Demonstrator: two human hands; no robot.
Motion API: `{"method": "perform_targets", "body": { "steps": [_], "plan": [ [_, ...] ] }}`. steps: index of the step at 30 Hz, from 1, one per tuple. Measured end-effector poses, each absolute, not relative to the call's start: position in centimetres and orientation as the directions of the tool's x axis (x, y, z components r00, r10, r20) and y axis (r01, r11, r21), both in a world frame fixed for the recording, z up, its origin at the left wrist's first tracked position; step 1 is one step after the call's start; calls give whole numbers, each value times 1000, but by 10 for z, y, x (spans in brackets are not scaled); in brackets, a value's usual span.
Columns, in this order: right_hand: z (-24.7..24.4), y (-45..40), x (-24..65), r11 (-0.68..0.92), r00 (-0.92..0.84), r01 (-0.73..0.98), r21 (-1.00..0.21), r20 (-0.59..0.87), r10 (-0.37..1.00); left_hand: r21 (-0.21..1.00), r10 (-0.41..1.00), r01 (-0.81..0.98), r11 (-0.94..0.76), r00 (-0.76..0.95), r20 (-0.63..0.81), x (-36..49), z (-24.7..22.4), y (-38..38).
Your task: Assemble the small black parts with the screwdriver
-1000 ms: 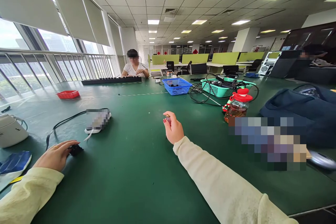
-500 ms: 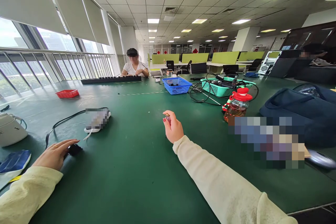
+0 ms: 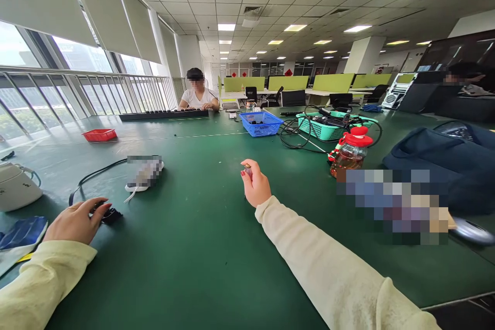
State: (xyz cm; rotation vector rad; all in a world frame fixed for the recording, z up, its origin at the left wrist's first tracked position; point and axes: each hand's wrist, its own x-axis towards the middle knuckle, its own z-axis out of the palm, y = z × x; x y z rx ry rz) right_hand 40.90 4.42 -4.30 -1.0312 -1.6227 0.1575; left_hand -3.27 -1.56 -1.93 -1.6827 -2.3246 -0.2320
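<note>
My left hand point(image 3: 79, 220) is at the left of the green table point(image 3: 193, 263), its thumb and fingers closed round the near side of a small black object point(image 3: 112, 215) that rests on the tabletop. Just beyond it lies a white device point(image 3: 141, 180), partly blurred out, with a black strap. Near the middle, my right hand point(image 3: 256, 184) is raised with thumb and forefinger pinched on a small object point(image 3: 247, 166) with a brownish top. Its lower part is hidden by the fingers.
A red tray point(image 3: 99, 135) sits back left, a blue basket point(image 3: 261, 124) and a green basket point(image 3: 323, 126) with cables further back. On the right are a red-lidded bottle point(image 3: 350, 152) and a dark blue bag point(image 3: 444, 170). A person point(image 3: 198, 94) sits at the far end.
My left hand has gone from lying flat with stretched fingers beside the black object to gripping it between thumb and fingers. My right hand has barely moved.
</note>
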Motion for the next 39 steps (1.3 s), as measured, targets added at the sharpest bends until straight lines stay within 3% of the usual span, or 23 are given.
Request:
{"method": "perform_targets", "body": {
  "steps": [5,11,23,31,39],
  "plan": [
    [-43,44,409,610,27,529,-591,730,683,-55,930,943,330,-314,193,-24,-13,-14],
    [-44,45,410,606,31,528,-595,727,686,-40,916,937,346,-329,231,-14,-14,-16],
    [-42,43,407,609,24,528,-593,727,686,-85,928,926,367,-357,109,-11,-8,-15],
    [-42,43,409,606,21,530,-593,724,690,-112,952,951,287,-271,144,-21,-20,-10],
    [-43,44,409,610,15,530,-590,725,688,-258,975,947,189,-150,163,-22,-29,-9]
  ]
}}
